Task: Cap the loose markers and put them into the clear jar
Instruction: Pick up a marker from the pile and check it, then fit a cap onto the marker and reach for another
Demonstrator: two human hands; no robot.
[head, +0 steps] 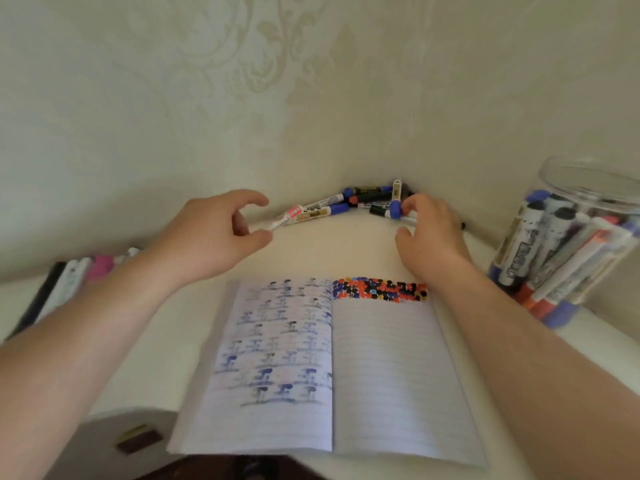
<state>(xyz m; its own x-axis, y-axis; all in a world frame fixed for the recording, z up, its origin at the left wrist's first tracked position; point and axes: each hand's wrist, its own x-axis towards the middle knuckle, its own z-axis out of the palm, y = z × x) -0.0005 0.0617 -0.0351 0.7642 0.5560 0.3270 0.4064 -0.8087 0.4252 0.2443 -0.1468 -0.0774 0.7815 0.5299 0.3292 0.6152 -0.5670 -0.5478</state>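
A heap of loose markers with blue and black caps lies against the wall at the back of the white table. My left hand hovers by the left end of the heap, fingers curved and apart, its thumb and forefinger close to a white marker with a pink label. My right hand reaches into the right end of the heap, fingertips at a blue-capped marker; whether it grips it is hidden. The clear jar stands at the right, holding several markers.
An open lined notebook with ink marks lies in front of me on the white table. Several pens and a pink object lie at the left edge. The wallpapered wall closes off the back.
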